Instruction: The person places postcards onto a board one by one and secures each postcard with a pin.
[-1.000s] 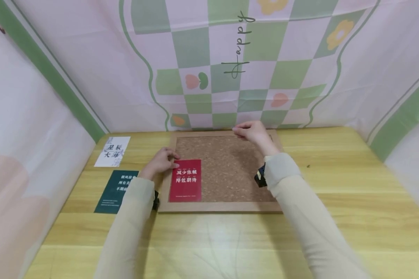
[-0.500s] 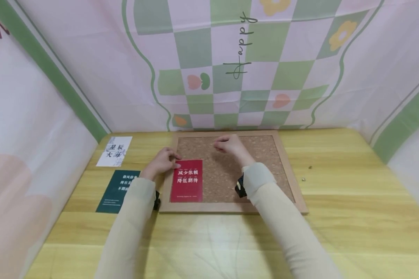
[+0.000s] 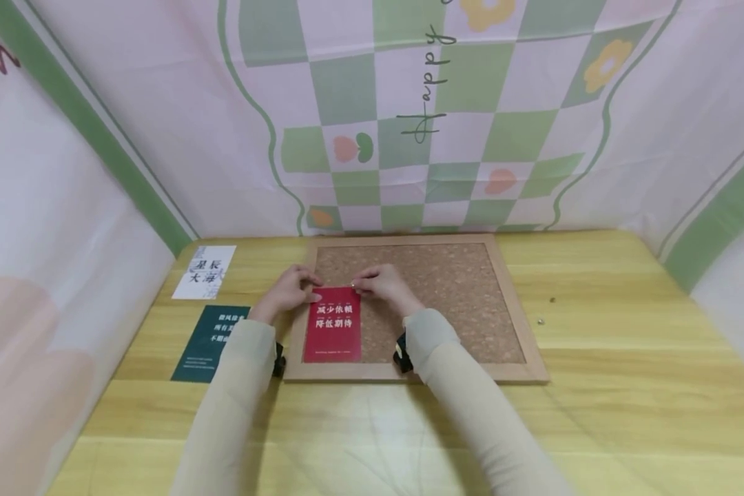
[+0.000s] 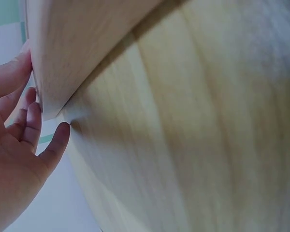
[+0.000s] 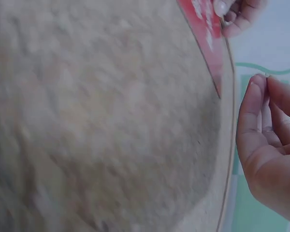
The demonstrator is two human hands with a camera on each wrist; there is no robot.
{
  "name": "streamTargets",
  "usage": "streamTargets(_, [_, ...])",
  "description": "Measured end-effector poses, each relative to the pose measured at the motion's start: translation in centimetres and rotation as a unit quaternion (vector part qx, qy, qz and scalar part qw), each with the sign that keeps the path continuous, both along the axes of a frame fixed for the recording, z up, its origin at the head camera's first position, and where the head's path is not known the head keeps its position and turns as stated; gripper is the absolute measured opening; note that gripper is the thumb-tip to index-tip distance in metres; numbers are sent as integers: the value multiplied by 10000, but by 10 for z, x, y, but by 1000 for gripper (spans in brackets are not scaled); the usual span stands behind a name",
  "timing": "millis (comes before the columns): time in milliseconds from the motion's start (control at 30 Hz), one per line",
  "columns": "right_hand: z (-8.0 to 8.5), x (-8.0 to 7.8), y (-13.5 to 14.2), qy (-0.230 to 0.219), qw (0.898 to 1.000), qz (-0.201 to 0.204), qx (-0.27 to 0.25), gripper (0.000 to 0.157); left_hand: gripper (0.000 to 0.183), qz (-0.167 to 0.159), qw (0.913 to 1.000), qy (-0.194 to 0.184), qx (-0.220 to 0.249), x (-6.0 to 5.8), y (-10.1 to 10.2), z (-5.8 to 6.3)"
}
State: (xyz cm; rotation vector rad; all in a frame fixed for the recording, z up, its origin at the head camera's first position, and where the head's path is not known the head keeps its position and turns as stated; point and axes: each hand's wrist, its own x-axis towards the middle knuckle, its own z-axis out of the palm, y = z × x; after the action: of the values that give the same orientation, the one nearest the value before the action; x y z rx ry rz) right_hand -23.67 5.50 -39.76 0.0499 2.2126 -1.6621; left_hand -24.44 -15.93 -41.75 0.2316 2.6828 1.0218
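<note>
A red card (image 3: 333, 331) with white writing lies on the left part of a wood-framed cork board (image 3: 440, 303). The thumb of my left hand (image 3: 287, 289) rests on its top left corner, with the index finger just above the card's top edge. My right hand (image 3: 384, 286) is at the top right corner, pinching a tiny metallic thumbtack (image 3: 353, 284) between thumb and fingertips. Its fine point (image 5: 266, 75) sticks out past the fingertips in the right wrist view. The left wrist view shows the fingers of the left hand (image 4: 19, 145) loosely bent beside the frame's edge.
A white card (image 3: 204, 272) and a dark green card (image 3: 206, 344), partly covered by the left sleeve, lie left of the board. Two tiny tacks (image 3: 540, 322) lie on the wooden table (image 3: 626, 386) to the right. A patterned cloth (image 3: 403, 138) hangs behind.
My right hand has come left and toward me from the board's top right, down to the red card's top right corner. The left hand stays at the card's top left corner.
</note>
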Motion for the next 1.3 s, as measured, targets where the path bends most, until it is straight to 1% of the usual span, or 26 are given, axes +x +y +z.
streamTargets(100, [-4, 1, -7, -87, 9997, -45, -216, 27, 32, 17, 10000, -1, -21, -1, -2, -1])
streamTargets(267, [-7, 2, -15, -88, 9995, -123, -279, 26, 30, 53, 9999, -85, 72, -2, -2, -1])
streamTargets(467, [-9, 1, -20, -189, 9988, -187, -410, 27, 28, 109, 9997, -192, 109, -1, -1, 3])
streamTargets(600, [-7, 2, -21, -213, 9987, -188, -423, 27, 29, 78, 9998, -166, 87, -1, -1, 4])
streamTargets(833, [-5, 1, -21, -297, 9985, -180, -424, 28, 28, 84, 9997, -172, 129, 0, -1, 4])
streamTargets(1000, [-7, 1, -24, -284, 9982, -200, -490, 28, 28, 60, 9997, -168, 166, 0, -1, 3])
streamTargets(1167, [-10, 1, -28, -315, 9984, -246, -402, 26, 28, 70, 9998, -183, 93, 0, -1, 1])
streamTargets(1300, [-11, 1, -30, -293, 9987, -266, -313, 25, 28, 129, 9996, -226, 133, 0, -1, 1])
